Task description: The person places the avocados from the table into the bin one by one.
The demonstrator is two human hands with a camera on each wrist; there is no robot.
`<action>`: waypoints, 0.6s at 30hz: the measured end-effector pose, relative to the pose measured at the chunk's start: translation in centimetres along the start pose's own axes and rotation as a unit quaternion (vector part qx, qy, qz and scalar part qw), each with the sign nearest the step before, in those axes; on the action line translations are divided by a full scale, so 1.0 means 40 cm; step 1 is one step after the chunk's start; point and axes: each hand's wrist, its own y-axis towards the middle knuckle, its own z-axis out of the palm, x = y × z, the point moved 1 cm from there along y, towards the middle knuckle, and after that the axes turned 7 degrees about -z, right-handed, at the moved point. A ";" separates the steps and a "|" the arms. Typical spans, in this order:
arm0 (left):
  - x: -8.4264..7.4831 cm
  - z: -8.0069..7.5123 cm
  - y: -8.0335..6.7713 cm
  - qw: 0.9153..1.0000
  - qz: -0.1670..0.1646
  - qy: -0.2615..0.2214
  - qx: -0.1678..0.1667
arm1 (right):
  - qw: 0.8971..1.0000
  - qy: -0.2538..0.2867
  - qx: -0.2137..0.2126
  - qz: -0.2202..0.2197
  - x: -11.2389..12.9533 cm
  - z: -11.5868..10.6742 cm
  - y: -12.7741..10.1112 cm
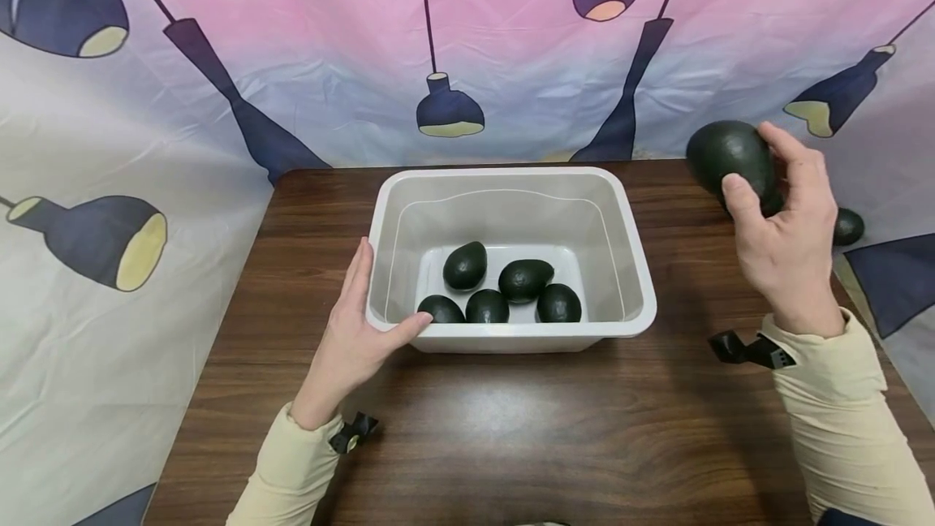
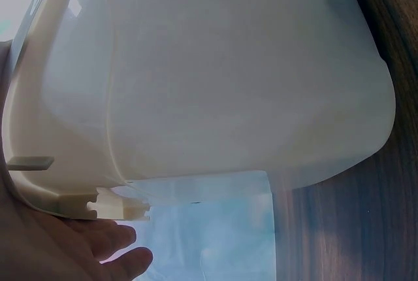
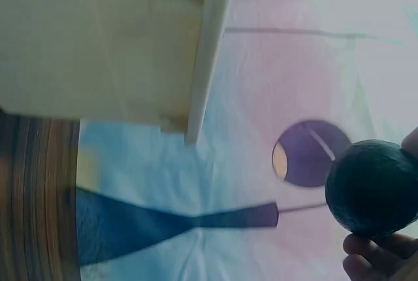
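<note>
A white plastic tub (image 1: 634, 282) stands on the wooden table (image 1: 511, 428) and holds several dark green avocados (image 1: 465, 265). My left hand (image 1: 358, 323) rests flat against the tub's left front corner, thumb along the front rim, fingers straight. My right hand (image 1: 782, 226) is raised to the right of the tub and grips one dark avocado (image 1: 730, 154) above the table. In the right wrist view that avocado (image 3: 372, 188) sits on the fingertips (image 3: 366, 255). The left wrist view shows the tub's outer wall (image 2: 215, 85) close up.
One more avocado (image 1: 848, 226) lies at the table's far right edge, behind my right hand. A printed curtain with lamp shapes (image 1: 445, 108) hangs behind and beside the table. Bare wood stretches in front of the tub.
</note>
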 end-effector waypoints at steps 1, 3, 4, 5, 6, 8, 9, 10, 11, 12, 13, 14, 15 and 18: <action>0.000 0.000 0.000 1.000 0.000 0.000 0.000 | 1.000 0.003 0.007 -0.003 0.013 0.003 0.000; -0.001 0.000 0.000 1.000 0.000 0.001 -0.001 | 1.000 0.005 0.022 -0.011 0.040 0.009 -0.001; -0.001 0.000 0.000 1.000 -0.001 0.001 -0.002 | 0.999 0.007 0.029 -0.017 0.054 0.012 -0.002; -0.001 -0.001 -0.001 1.000 -0.001 0.001 -0.002 | 0.999 0.010 0.037 -0.023 0.068 0.015 -0.003; -0.002 -0.001 -0.001 1.000 -0.001 0.001 -0.001 | 0.999 0.013 0.045 -0.028 0.083 0.017 -0.004; -0.003 0.000 0.000 1.000 0.000 0.000 -0.001 | 0.997 0.022 0.061 -0.041 0.113 0.021 -0.003; -0.003 0.001 0.000 1.000 0.000 -0.002 -0.001 | 0.996 0.028 0.070 -0.048 0.127 0.023 -0.004; -0.003 0.001 0.001 1.000 0.001 -0.002 -0.001 | 0.995 0.034 0.079 -0.055 0.142 0.025 -0.004; -0.004 0.002 0.001 1.000 0.001 -0.003 -0.001 | 0.993 0.041 0.086 -0.063 0.155 0.027 -0.004; -0.003 0.002 0.001 1.000 0.001 -0.003 -0.001 | 0.992 0.049 0.093 -0.072 0.166 0.030 -0.004; -0.003 0.002 0.001 1.000 0.001 -0.003 -0.001 | 0.990 0.056 0.101 -0.080 0.176 0.033 -0.005; -0.003 0.002 0.001 1.000 0.001 -0.003 -0.001 | 0.988 0.062 0.110 -0.086 0.183 0.035 -0.007; -0.003 0.001 0.001 1.000 0.001 -0.003 -0.002 | 0.986 0.068 0.119 -0.092 0.188 0.038 -0.010; -0.002 0.000 0.000 1.000 0.002 0.000 -0.002 | 0.981 0.080 0.144 -0.100 0.188 0.049 -0.021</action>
